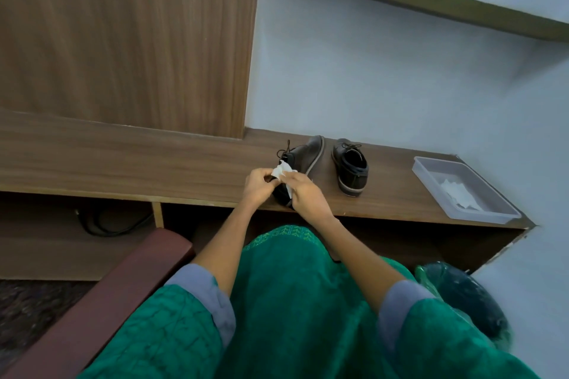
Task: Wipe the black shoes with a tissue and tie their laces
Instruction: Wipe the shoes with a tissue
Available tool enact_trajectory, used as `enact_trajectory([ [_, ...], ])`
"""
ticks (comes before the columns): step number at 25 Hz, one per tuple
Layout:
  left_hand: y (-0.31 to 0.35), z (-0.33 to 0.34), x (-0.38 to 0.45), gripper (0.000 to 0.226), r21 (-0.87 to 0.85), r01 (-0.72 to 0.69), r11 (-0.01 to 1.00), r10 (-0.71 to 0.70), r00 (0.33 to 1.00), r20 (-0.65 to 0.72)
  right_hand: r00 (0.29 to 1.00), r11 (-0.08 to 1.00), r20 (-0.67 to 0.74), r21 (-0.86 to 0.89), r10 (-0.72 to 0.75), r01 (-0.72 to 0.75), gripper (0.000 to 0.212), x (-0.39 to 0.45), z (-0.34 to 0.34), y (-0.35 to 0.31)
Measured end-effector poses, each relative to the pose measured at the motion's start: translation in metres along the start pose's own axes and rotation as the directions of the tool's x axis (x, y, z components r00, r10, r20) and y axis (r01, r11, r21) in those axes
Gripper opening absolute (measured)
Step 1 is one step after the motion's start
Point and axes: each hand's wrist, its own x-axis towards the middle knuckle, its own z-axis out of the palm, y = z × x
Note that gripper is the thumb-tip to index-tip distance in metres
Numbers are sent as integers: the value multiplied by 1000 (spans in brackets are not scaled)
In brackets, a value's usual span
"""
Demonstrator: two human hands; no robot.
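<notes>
Wiping step under way: right hand [308, 191] pinching tissue [281, 172] against left shoe [303, 160], tilted at desk [184, 163] edge; left hand [258, 186] gripping heel. Second shoe [351, 168] waiting beside. Next likely: wiping it, then tying laces.

Both bare forearms reach forward from rolled-up sleeves and meet ahead of the body. The left hand [258, 186] is curled, thumb and fingers bent inward in a grip. The right hand [303, 191] lies just beside it, back up, fingers curled and pinching.
</notes>
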Motion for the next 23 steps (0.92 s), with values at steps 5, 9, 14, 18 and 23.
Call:
enact_trajectory([
  [5,20,1,10,12,139,6,990,-15,998,64,987,988,-48,47,152,-149,47,10,-3,17],
  [9,26,2,13,21,173,19,985,-26,999,38,981,984,-89,66,172,-167,47,20,-2,9],
  [14,21,8,17,12,155,-9,988,2,999,47,996,998,-65,-7,-66,66,53,14,6,30],
  [18,13,17,21,30,23,122,992,-121,991,-49,996,995,-18,44,87,-86,55,48,-2,60],
  [23,10,22,37,28,2,128,992,-127,988,-90,984,996,-167,54,-58,68,51,48,5,66],
])
